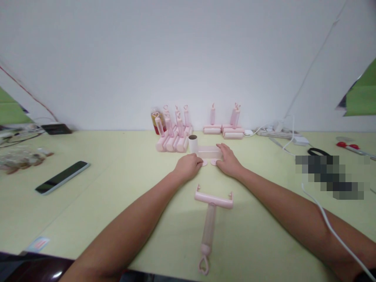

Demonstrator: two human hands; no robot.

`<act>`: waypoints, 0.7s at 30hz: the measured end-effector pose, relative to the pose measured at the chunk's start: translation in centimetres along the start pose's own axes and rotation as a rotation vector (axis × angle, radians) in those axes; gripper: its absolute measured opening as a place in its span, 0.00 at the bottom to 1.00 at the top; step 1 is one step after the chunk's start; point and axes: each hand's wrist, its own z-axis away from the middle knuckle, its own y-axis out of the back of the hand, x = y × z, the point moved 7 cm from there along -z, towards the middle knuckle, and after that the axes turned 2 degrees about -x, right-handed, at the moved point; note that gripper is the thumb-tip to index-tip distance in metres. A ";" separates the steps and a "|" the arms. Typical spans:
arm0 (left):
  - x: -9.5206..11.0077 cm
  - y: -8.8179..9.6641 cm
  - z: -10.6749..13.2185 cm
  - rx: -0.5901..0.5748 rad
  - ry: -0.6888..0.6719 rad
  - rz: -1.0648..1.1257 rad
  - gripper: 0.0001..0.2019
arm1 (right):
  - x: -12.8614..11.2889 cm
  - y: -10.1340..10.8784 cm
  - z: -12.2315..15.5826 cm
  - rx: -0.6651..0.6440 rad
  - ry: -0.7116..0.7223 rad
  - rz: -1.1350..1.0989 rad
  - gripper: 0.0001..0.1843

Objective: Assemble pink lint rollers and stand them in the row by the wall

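Observation:
My left hand (188, 166) rests on the table with its fingers curled together, fingertips on the edge of a small pink round end cap (205, 161). My right hand (230, 162) has thumb and fingers apart; its thumb touches a second round end cap (214, 161), and its fingertips meet the right end of a pale pink roller cover (209, 151). At the cover's left end a white adhesive roll (193, 145) stands upright, its brown core showing. Nearer me lies a pink lint roller handle (208, 227) with a forked head and a heart-shaped loop.
Several pink lint rollers (172, 143) stand at the back left, more (233, 131) at the back right. A phone (63, 177) lies left. A power strip (279, 133), a white cable (329, 223) and a blurred dark object (329, 176) are on the right.

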 end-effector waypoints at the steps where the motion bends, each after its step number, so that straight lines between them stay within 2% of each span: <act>1: -0.1 -0.2 -0.1 -0.002 0.001 -0.003 0.13 | 0.0 0.0 0.0 -0.005 0.005 0.002 0.40; 8: 0.1 -0.9 0.0 -0.015 -0.003 -0.008 0.15 | -0.3 0.1 0.0 -0.001 0.034 -0.008 0.37; 21: 1.0 -0.8 0.2 -0.050 -0.022 -0.008 0.15 | 0.3 -0.1 -0.1 0.048 0.068 -0.045 0.39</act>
